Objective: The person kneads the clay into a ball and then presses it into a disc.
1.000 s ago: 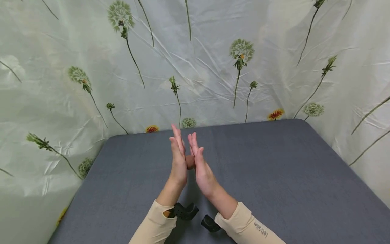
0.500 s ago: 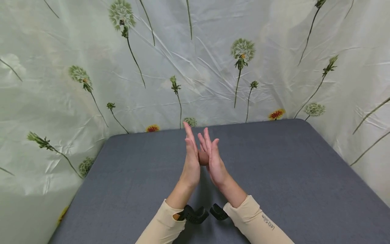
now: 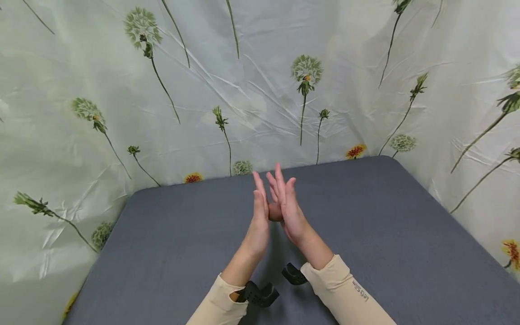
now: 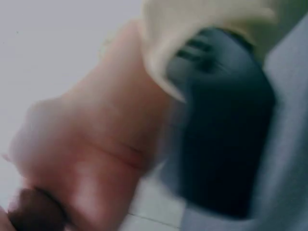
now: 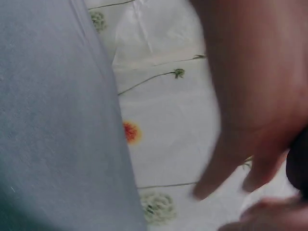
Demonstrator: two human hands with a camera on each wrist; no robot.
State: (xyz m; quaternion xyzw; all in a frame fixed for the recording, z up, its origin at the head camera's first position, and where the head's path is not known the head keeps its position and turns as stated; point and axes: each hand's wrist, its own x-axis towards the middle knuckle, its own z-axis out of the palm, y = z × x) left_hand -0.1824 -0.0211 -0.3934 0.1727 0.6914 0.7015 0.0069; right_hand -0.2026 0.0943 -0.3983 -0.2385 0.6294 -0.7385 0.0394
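Brown lump [image 3: 275, 212], matte, perhaps ball-shaped

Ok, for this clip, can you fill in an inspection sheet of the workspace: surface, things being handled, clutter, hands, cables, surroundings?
Surface: grey tabletop, flat, with rounded far corners.
Things handled: one brown rounded lump, touched from both sides; its material cannot be told.
Clutter: nothing seen.
Hands: left hand and right hand face each other with the lump between them; fingers mostly straight, pointing away from the wearer.
Cables: nothing seen.
Surroundings: pale sheet with a dandelion print behind and beside the table; left wrist device and right wrist device, both black, at the sleeve cuffs.
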